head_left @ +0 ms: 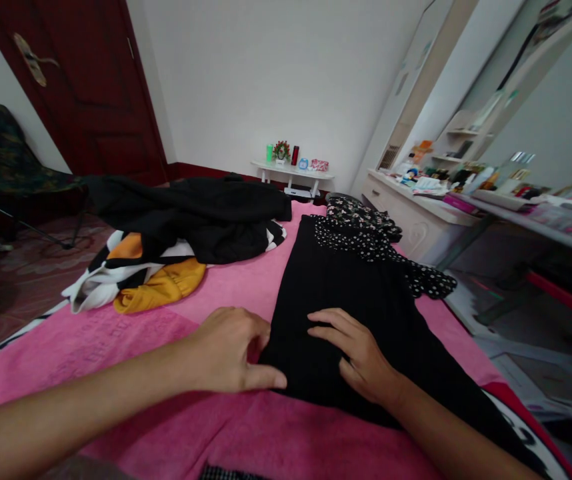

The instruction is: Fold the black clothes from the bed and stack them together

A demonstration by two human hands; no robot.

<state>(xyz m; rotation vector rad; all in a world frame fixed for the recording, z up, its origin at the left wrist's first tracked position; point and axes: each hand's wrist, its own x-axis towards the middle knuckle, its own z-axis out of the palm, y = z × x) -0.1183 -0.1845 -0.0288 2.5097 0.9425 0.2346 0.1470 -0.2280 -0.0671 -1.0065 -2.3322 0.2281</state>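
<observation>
A black garment (336, 287) lies spread on the pink bedspread (236, 293); its exact kind is unclear. At its near left corner is my left hand (233, 350), thumb stretched over the fabric and apart from the bent fingers, whose tips are partly hidden. My right hand (359, 350) rests on top of the black cloth, palm down with fingers spread. Beyond it, a black garment with white dots (361, 240) and a floral dark cloth (361, 212) lie bunched at the far end.
To the left is a heap of clothes: a black garment (206, 213) over mustard-yellow cloth (166, 285). A small white table (293, 170) stands by the wall. A crowded dressing table (416, 193) is on the right, a folding chair (11, 153) on the left.
</observation>
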